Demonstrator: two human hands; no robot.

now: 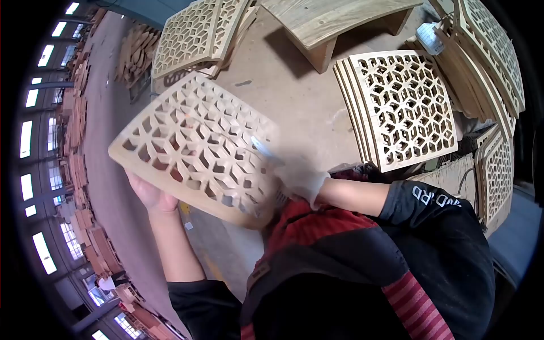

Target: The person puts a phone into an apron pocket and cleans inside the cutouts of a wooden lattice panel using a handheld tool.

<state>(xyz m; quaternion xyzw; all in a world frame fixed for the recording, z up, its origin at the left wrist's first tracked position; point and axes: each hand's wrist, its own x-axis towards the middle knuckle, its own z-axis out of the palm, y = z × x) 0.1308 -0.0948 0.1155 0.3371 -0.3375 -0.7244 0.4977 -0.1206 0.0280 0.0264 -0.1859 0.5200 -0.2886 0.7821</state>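
Observation:
A wooden lattice panel (pixel 195 144) with cut-out diamond shapes is tilted up in front of me, its lower corner near my lap. My left hand (pixel 152 191) grips it from below at its left edge, with the fingers mostly hidden behind the wood. My right hand (pixel 301 177), in a pale glove and smeared by motion, is over the panel's right side. A thin tool with a pale blue tip (pixel 260 146) sticks out from it toward the lattice; its exact kind is too blurred to tell.
To the right, a stack of similar lattice panels (pixel 405 107) lies on the work surface (pixel 303 116). More panels (pixel 190 37) lean at the back left, and others (pixel 493 51) pile up at the far right. A low wooden stand (pixel 340 20) is at the back.

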